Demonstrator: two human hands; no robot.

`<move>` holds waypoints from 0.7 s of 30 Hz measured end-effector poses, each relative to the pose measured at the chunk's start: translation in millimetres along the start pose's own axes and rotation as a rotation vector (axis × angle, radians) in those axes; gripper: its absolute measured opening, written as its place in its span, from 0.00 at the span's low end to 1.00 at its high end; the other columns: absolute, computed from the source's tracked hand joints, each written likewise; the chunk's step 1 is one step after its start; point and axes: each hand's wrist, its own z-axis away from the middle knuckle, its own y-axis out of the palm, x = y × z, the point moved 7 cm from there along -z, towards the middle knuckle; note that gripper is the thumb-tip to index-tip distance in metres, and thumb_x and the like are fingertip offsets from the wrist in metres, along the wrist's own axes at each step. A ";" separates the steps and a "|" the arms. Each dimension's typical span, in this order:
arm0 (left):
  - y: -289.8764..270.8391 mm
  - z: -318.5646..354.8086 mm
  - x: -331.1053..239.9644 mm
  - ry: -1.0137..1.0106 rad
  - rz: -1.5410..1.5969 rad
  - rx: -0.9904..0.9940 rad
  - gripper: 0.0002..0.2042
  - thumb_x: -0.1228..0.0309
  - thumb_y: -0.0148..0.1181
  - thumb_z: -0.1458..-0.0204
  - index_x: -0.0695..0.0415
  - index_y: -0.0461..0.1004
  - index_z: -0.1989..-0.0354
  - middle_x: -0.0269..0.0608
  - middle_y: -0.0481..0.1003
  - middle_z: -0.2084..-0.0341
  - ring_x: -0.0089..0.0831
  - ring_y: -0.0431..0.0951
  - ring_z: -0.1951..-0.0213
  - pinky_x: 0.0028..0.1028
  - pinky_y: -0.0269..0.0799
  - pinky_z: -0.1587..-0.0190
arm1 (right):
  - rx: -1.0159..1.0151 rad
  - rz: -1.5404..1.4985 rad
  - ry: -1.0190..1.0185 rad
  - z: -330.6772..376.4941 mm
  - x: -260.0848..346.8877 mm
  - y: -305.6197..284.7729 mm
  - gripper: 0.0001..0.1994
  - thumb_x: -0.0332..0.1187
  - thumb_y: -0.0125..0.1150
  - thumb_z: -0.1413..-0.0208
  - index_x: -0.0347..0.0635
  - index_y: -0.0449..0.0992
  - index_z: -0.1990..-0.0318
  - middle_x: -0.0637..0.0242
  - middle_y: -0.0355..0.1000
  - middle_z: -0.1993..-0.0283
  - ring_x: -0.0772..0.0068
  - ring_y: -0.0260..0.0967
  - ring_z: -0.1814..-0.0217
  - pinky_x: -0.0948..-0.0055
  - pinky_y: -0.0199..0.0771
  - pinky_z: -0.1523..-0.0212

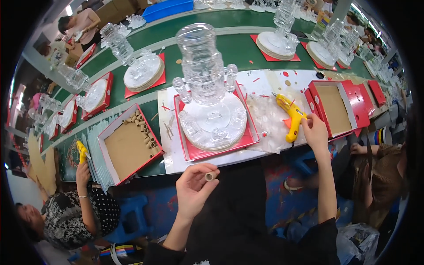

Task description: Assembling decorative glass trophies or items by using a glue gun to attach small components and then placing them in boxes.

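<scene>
My left hand [192, 190] pinches a short brown cardboard tube [210, 176] between thumb and fingers, just off the table's front edge. My right hand [316, 134] has its fingers curled at the rear end of a yellow glue gun [291, 118], not wrapped round its handle. That gun lies with its nozzle toward the far left. Between my hands stands a clear plastic assembly with a tall ribbed column [201, 64], on a round white base [215, 126]. Small clear figures surround the column. Under the base is a red box tray [192, 153].
At left, an open red-rimmed box [115, 170] holds several cardboard tubes [149, 140] beside clear glue sticks [98, 150]. An open red box [334, 110] stands at right. Similar assemblies line the green table [170, 46]. A co-worker at left holds another yellow glue gun [81, 152]; another person sits right.
</scene>
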 end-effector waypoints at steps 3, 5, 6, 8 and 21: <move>19.9 -8.7 19.3 0.005 -0.020 0.085 0.14 0.90 0.60 0.55 0.65 0.71 0.59 0.43 0.68 0.54 0.23 0.71 0.57 0.25 0.69 0.50 | 0.123 -0.589 -0.162 52.3 59.1 1.7 0.08 0.30 0.53 0.40 0.35 0.72 0.57 0.56 0.76 0.57 0.69 0.76 0.58 0.74 0.76 0.64; 40.9 -15.7 32.3 -0.009 -0.037 0.175 0.15 0.89 0.59 0.55 0.64 0.71 0.58 0.41 0.65 0.49 0.22 0.71 0.58 0.23 0.68 0.53 | 0.563 -1.204 -0.016 105.8 97.1 32.9 0.12 0.28 0.50 0.39 0.35 0.66 0.49 0.53 0.73 0.50 0.67 0.74 0.53 0.72 0.76 0.60; 48.4 -17.6 39.9 -0.027 -0.025 0.202 0.14 0.88 0.60 0.54 0.64 0.71 0.57 0.41 0.63 0.47 0.22 0.71 0.59 0.24 0.68 0.53 | 0.573 -1.299 -0.019 126.2 110.6 41.9 0.13 0.28 0.49 0.38 0.35 0.65 0.47 0.54 0.73 0.51 0.67 0.74 0.53 0.72 0.76 0.60; 66.4 -21.9 47.1 -0.074 -0.002 0.250 0.14 0.87 0.60 0.53 0.64 0.71 0.57 0.41 0.64 0.48 0.23 0.72 0.58 0.24 0.68 0.52 | 0.599 -1.551 0.032 151.9 121.9 50.9 0.14 0.28 0.48 0.38 0.34 0.63 0.46 0.55 0.73 0.52 0.68 0.74 0.53 0.71 0.77 0.58; 99.2 -62.6 62.2 0.028 -0.484 0.294 0.14 0.81 0.59 0.48 0.63 0.71 0.52 0.42 0.71 0.57 0.27 0.75 0.57 0.23 0.70 0.53 | 0.313 -1.952 0.344 147.6 60.6 59.5 0.07 0.33 0.52 0.37 0.44 0.67 0.55 0.65 0.70 0.62 0.77 0.67 0.64 0.78 0.69 0.69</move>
